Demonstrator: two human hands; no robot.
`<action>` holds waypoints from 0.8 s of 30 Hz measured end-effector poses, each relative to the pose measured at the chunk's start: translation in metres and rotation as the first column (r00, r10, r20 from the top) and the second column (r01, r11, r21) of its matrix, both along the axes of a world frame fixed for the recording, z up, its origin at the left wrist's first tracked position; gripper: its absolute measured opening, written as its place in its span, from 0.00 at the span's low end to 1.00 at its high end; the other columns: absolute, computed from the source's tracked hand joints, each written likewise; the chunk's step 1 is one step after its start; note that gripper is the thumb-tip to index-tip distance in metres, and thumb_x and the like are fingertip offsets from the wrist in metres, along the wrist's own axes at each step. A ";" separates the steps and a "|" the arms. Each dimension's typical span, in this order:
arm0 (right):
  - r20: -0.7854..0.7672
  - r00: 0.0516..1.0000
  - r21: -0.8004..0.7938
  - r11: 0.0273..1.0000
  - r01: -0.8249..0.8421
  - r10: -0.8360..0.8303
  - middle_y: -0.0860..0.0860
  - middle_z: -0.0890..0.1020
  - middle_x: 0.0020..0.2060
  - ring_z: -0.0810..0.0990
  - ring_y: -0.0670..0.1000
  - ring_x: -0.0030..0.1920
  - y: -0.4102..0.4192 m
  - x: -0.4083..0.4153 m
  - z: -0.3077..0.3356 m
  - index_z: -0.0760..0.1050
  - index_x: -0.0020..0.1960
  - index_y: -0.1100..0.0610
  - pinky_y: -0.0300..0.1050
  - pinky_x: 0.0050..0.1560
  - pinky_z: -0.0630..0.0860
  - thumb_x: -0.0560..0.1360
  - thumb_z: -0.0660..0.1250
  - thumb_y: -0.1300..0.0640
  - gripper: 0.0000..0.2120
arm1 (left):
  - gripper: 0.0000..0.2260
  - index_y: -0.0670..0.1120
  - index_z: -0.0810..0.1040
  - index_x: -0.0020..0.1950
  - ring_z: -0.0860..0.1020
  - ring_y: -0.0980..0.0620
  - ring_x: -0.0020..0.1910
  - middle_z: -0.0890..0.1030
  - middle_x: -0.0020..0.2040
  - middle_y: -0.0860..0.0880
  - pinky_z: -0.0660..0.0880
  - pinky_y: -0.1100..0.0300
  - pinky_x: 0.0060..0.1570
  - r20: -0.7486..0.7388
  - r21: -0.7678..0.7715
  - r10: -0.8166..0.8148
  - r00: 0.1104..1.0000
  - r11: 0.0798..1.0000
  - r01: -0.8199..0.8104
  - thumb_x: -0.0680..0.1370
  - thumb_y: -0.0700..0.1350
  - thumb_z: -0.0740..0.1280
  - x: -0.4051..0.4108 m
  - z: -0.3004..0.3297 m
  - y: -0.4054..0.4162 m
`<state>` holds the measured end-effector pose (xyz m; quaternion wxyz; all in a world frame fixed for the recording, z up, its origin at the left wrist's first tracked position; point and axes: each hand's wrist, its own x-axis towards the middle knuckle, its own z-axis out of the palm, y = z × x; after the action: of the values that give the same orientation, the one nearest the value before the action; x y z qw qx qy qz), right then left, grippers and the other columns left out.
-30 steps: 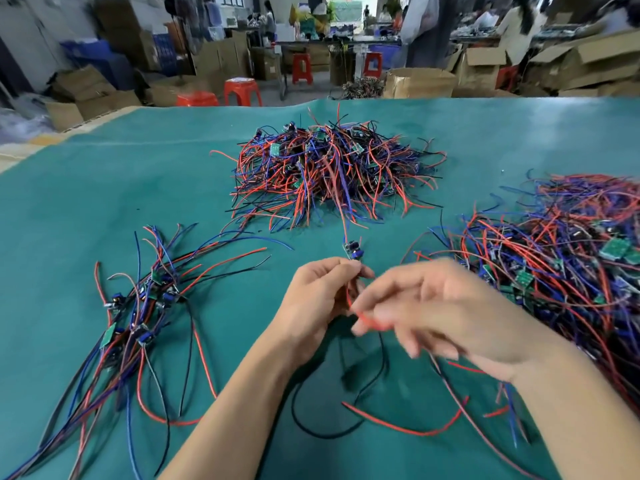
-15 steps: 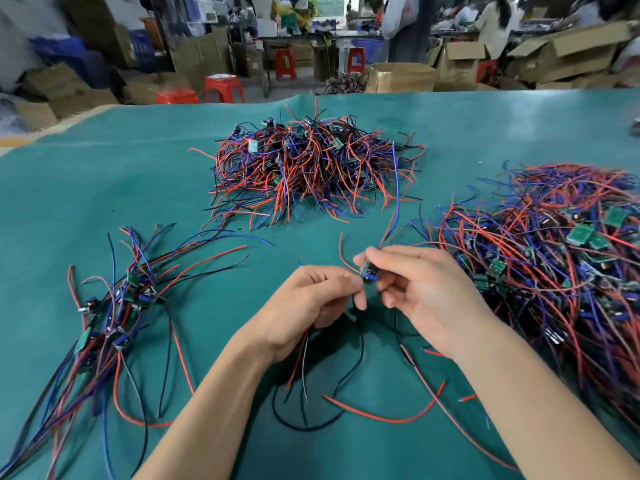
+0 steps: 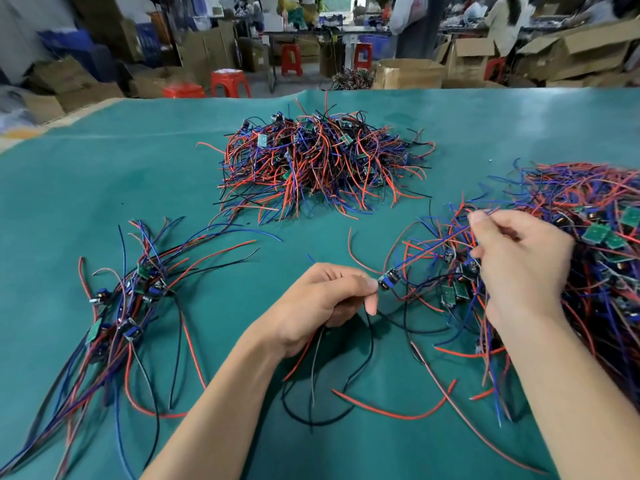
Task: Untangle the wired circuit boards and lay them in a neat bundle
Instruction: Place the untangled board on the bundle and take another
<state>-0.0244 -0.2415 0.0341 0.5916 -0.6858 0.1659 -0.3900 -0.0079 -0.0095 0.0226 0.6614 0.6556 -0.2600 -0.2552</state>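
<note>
A small board (image 3: 388, 282) with trailing wires is pinched at the fingertips of the left hand (image 3: 320, 301), just above the desk (image 3: 104, 174) near its front middle. The right hand (image 3: 516, 261) pinches red and blue wires lifted from the tangled pile (image 3: 588, 237) at the right edge. The sorted bundle (image 3: 131, 306) lies toward the left edge; another heap (image 3: 322, 164) sits toward the far edge.

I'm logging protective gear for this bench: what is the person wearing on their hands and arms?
Nothing shows on either: the left hand and right hand are bare, with no gloves, rings, watch or wrist strap, and both forearms are uncovered up to the frame edge, with no sleeves in view.
</note>
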 end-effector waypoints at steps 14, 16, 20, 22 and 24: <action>-0.186 0.810 -0.006 0.824 -0.566 0.556 0.57 0.82 0.32 0.78 0.49 0.33 0.063 -0.014 0.002 0.85 0.43 0.58 0.38 0.27 0.67 0.71 0.75 0.43 0.18 | 0.11 0.44 0.82 0.45 0.54 0.55 0.26 0.58 0.27 0.50 0.54 0.64 0.25 -0.046 -0.122 0.053 0.998 0.991 -0.058 0.80 0.49 0.64 0.006 -0.006 0.001; -0.143 0.756 0.141 0.769 -0.623 0.639 0.56 0.81 0.31 0.77 0.50 0.34 0.060 -0.015 0.004 0.85 0.42 0.61 0.41 0.27 0.66 0.67 0.80 0.50 0.14 | 0.12 0.45 0.82 0.46 0.56 0.54 0.25 0.61 0.26 0.50 0.55 0.63 0.25 -0.017 -0.089 0.054 0.998 0.995 -0.055 0.80 0.50 0.63 0.005 -0.006 0.001; -0.103 0.754 0.230 0.753 -0.616 0.649 0.53 0.78 0.30 0.71 0.49 0.30 0.055 -0.016 0.004 0.85 0.41 0.60 0.38 0.28 0.67 0.65 0.77 0.52 0.12 | 0.12 0.45 0.83 0.47 0.66 0.55 0.24 0.71 0.25 0.49 0.63 0.64 0.28 -0.001 -0.061 0.021 1.000 0.998 -0.021 0.81 0.48 0.63 0.004 -0.006 0.000; -0.119 0.775 0.176 0.782 -0.598 0.620 0.52 0.77 0.29 0.70 0.50 0.28 0.055 -0.015 0.003 0.85 0.43 0.61 0.37 0.30 0.68 0.66 0.76 0.51 0.14 | 0.12 0.43 0.83 0.48 0.71 0.56 0.27 0.76 0.27 0.48 0.69 0.67 0.32 -0.036 -0.090 -0.008 0.999 0.996 0.005 0.82 0.47 0.62 0.003 -0.005 0.001; -0.096 0.808 0.180 0.809 -0.560 0.581 0.53 0.76 0.30 0.69 0.50 0.29 0.054 -0.014 0.005 0.85 0.43 0.62 0.38 0.32 0.68 0.68 0.76 0.52 0.13 | 0.12 0.42 0.82 0.48 0.73 0.55 0.29 0.78 0.28 0.47 0.71 0.67 0.36 -0.041 -0.096 -0.024 0.999 0.995 0.020 0.81 0.47 0.62 0.002 -0.003 0.002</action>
<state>-0.0380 -0.1870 0.0390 0.7153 -0.6864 0.0220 -0.1296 -0.0055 -0.0078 0.0195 0.6944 0.6148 -0.2652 -0.2636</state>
